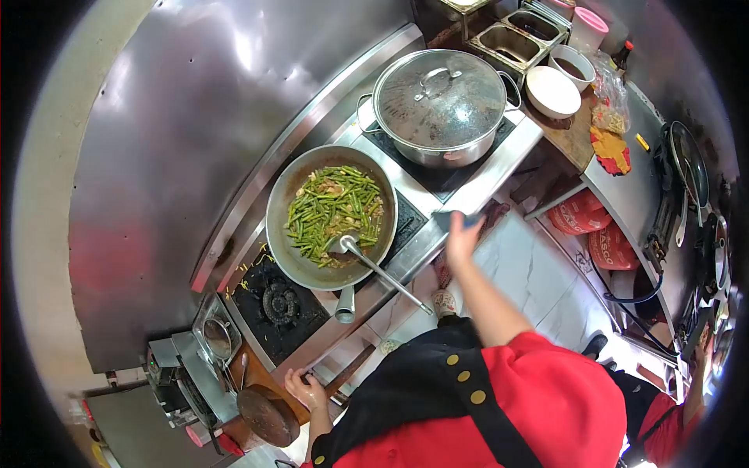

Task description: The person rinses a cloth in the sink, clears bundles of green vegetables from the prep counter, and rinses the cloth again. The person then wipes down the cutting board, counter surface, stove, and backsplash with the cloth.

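Note:
A wide grey pan [278, 222] sits on the stove, holding cut green beans [335, 207] with bits of meat. A metal ladle [382, 273] rests in it, its handle sticking out over the stove's front edge. Right of the pan, my right hand [462, 238] is blurred and closed round a dark bluish cloth [454, 219]. My left hand [307, 389] is at the stove's lower front corner, fingers curled round a small dark thing that I cannot make out. Neither hand touches the pan or ladle.
A large lidded pot [441, 101] stands on the burner behind. An unused black burner [278, 304] lies left of the pan. Bowls [553, 92] and metal containers [511, 44] fill the upper right. A round wooden object [268, 416] lies near my left hand. A co-worker's hand [704, 347] shows far right.

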A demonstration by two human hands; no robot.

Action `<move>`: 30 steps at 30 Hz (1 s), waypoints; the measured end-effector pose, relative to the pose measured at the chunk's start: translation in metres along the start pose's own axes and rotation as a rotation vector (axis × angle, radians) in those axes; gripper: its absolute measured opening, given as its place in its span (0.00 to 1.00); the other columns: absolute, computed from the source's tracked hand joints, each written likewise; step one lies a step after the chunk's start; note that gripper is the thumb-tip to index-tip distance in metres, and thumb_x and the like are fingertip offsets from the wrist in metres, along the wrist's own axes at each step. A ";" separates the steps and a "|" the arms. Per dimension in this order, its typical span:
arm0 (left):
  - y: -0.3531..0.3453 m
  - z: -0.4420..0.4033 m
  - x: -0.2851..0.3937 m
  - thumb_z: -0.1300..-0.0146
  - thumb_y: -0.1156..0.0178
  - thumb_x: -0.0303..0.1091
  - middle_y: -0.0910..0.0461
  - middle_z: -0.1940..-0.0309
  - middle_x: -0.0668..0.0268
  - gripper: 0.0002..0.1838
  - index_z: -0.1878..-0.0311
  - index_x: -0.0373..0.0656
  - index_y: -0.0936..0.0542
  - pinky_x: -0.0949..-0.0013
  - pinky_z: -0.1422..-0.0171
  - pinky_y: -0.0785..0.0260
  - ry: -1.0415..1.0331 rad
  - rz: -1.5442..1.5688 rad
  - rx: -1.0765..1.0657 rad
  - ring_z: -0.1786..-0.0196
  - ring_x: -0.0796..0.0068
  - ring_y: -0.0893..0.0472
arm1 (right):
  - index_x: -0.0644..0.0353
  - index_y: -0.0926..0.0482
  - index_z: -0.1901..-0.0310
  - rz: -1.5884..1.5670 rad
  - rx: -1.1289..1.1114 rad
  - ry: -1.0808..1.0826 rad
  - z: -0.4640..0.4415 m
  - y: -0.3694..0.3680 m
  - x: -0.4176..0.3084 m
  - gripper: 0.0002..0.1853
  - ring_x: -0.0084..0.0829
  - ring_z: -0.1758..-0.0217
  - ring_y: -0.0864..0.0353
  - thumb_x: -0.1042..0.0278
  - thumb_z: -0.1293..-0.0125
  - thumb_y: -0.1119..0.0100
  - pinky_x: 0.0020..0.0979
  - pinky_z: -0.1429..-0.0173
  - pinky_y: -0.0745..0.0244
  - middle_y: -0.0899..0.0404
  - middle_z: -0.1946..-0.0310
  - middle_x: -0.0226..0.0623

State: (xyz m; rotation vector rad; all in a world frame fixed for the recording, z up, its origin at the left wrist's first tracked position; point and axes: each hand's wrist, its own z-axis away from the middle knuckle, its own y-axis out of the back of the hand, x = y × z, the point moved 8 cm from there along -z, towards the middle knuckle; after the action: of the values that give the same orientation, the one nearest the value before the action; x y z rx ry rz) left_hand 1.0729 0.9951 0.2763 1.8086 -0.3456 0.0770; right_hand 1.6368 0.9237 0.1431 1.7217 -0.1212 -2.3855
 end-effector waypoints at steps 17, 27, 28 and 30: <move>-0.033 0.029 -0.033 0.52 0.47 0.27 0.29 0.53 0.51 0.07 0.68 0.38 0.25 0.52 0.39 0.44 0.032 -0.057 -0.128 0.46 0.50 0.33 | 0.73 0.61 0.34 -0.126 -0.125 -0.099 0.067 -0.022 0.012 0.49 0.44 0.30 0.50 0.53 0.42 0.38 0.37 0.28 0.56 0.52 0.33 0.57; -0.003 0.046 -0.020 0.49 0.47 0.27 0.30 0.52 0.49 0.06 0.68 0.37 0.26 0.52 0.41 0.43 0.082 0.028 -0.180 0.47 0.49 0.33 | 0.68 0.59 0.32 0.421 0.158 -0.029 -0.261 0.047 -0.111 0.50 0.50 0.29 0.51 0.47 0.43 0.40 0.42 0.29 0.51 0.53 0.32 0.58; -0.001 0.053 -0.028 0.48 0.48 0.27 0.30 0.53 0.50 0.05 0.69 0.36 0.27 0.52 0.41 0.43 0.085 0.028 -0.175 0.47 0.49 0.34 | 0.66 0.57 0.32 0.650 0.177 0.082 -0.248 0.043 -0.132 0.45 0.51 0.29 0.53 0.49 0.40 0.44 0.47 0.30 0.53 0.55 0.31 0.56; 0.009 0.066 -0.036 0.49 0.48 0.27 0.30 0.56 0.50 0.05 0.69 0.35 0.27 0.51 0.43 0.44 0.076 -0.012 -0.181 0.49 0.49 0.34 | 0.65 0.55 0.32 0.882 0.202 0.182 -0.226 0.039 -0.138 0.40 0.53 0.28 0.56 0.51 0.37 0.48 0.52 0.30 0.56 0.58 0.31 0.55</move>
State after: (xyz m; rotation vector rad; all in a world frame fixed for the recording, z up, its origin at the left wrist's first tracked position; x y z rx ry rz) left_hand 1.0279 0.9366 0.2591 1.6244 -0.2786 0.1024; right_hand 1.8968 0.9255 0.2062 1.4923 -0.9060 -1.5970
